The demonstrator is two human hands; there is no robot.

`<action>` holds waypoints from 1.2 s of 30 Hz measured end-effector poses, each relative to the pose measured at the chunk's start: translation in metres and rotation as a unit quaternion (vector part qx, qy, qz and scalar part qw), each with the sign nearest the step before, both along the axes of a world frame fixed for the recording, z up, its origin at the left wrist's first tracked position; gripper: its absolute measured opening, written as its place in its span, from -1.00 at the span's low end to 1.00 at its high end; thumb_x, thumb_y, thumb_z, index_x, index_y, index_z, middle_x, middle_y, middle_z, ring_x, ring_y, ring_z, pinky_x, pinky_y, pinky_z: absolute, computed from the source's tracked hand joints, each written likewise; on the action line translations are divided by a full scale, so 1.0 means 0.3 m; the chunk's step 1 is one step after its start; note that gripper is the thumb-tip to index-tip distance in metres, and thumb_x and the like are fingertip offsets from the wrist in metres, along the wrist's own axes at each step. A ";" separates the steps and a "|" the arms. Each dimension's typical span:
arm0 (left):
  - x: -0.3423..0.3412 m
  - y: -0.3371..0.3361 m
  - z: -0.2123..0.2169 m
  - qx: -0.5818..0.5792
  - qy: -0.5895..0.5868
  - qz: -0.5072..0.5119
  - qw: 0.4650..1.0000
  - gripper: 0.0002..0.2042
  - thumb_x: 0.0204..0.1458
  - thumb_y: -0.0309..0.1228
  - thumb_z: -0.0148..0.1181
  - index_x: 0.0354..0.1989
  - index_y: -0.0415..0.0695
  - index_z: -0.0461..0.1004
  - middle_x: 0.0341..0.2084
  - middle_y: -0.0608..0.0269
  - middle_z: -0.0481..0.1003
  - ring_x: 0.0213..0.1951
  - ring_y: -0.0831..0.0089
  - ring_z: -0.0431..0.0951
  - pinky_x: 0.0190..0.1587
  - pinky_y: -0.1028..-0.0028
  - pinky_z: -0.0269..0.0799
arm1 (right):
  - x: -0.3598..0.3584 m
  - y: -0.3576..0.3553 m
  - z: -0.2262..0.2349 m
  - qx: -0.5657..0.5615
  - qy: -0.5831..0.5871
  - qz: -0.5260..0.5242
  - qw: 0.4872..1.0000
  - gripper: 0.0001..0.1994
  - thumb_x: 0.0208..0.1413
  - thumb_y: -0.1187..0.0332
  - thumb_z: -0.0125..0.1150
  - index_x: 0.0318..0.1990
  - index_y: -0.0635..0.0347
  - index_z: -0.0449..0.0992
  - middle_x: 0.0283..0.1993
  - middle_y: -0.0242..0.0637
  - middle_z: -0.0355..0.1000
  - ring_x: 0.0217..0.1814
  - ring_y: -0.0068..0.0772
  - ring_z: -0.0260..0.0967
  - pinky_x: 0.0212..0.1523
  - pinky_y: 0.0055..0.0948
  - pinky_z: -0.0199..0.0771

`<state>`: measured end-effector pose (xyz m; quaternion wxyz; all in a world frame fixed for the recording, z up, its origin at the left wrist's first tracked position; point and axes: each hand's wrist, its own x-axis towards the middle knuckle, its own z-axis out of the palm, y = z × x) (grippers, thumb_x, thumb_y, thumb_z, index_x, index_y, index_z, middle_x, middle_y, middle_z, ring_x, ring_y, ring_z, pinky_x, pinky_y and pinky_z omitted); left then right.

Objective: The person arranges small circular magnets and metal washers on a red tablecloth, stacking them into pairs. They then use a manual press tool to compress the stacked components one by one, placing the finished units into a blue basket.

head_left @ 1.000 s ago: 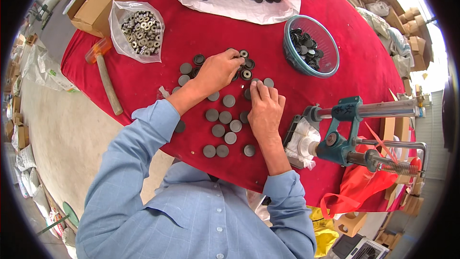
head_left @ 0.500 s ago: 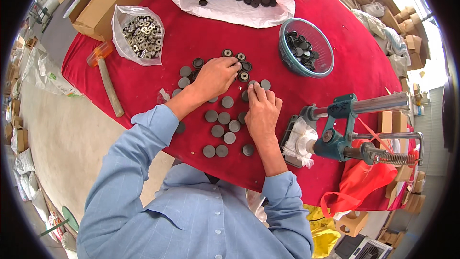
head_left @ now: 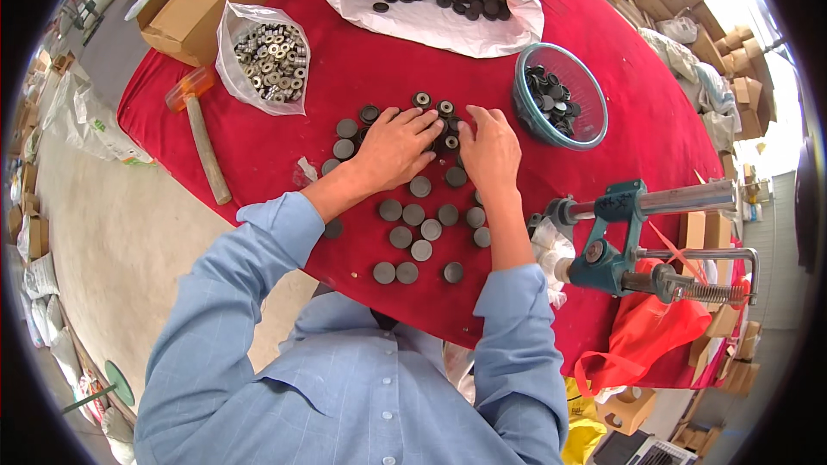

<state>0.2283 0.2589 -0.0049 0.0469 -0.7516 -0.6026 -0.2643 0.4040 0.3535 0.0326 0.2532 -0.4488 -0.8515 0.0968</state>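
Observation:
My left hand [head_left: 398, 148] lies palm down with its fingers stretched over a small cluster of round black caps, hiding some of them. Just right of it, my right hand [head_left: 491, 151] reaches to the same cluster, thumb and fingers apart at its edge. A cap with a metal ring inside [head_left: 421, 99] sits beyond my left fingertips, and another ringed cap [head_left: 451, 142] lies between the hands. Several plain grey caps [head_left: 413, 213] are spread nearer to me. More caps [head_left: 347, 128] lie left of my left hand. What is under the fingers cannot be made out.
A bag of metal rings [head_left: 274, 69] and a mallet [head_left: 205, 146] lie at the left. At the back is a white sack [head_left: 413, 34] of black caps; right of the hands stand a clear bowl [head_left: 594, 125] with caps and a green hand press [head_left: 607, 241]. Red cloth [head_left: 362, 263] covers the table.
My right hand has moved up from the grey caps to the black cluster, close to my left hand. The left hand stays over the cluster. The whole view has shifted slightly.

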 end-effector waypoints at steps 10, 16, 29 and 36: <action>-0.012 -0.005 0.004 -0.023 -0.107 0.038 0.993 -0.53 -0.01 -0.35 0.52 0.10 -0.17 0.58 -0.08 0.16 0.59 0.04 0.15 0.51 0.14 0.13 0.39 | 0.000 0.072 -0.045 -0.143 0.091 0.011 0.985 -0.77 0.07 0.42 0.49 -0.11 0.21 0.66 -0.12 -0.09 0.59 -0.13 0.03 0.63 -0.06 -0.07 0.60; -0.011 0.003 0.007 -0.034 -0.188 0.044 0.981 -0.61 -0.05 -0.48 0.53 0.00 -0.13 0.60 -0.25 0.21 0.59 -0.14 0.17 0.56 0.01 0.19 0.47 | 0.023 -0.038 -0.023 -0.002 0.070 0.055 0.996 -0.82 0.12 0.44 0.43 -0.12 0.17 0.64 -0.17 -0.20 0.59 -0.17 0.00 0.61 -0.09 -0.07 0.59; -0.200 0.060 0.109 -0.015 -0.348 0.114 0.930 -0.80 0.03 -0.47 0.49 -0.15 -0.18 0.76 -0.37 0.19 0.62 -0.36 0.41 0.65 -0.25 0.39 0.58 | 0.045 -0.102 -0.110 0.106 0.021 0.100 0.989 -0.86 0.16 0.45 0.30 -0.13 0.16 0.65 -0.08 -0.28 0.60 -0.03 -0.13 0.57 0.06 -0.10 0.52; -0.171 0.156 0.055 0.011 -0.331 0.057 0.942 -0.81 0.07 -0.49 0.44 -0.13 -0.20 0.75 -0.23 0.11 0.68 -0.24 0.26 0.72 -0.16 0.33 0.63 | 0.059 -0.187 -0.116 0.174 -0.068 0.082 0.979 -0.66 0.12 0.45 0.27 0.07 0.27 0.65 0.14 -0.24 0.58 0.18 -0.19 0.50 0.36 0.00 0.32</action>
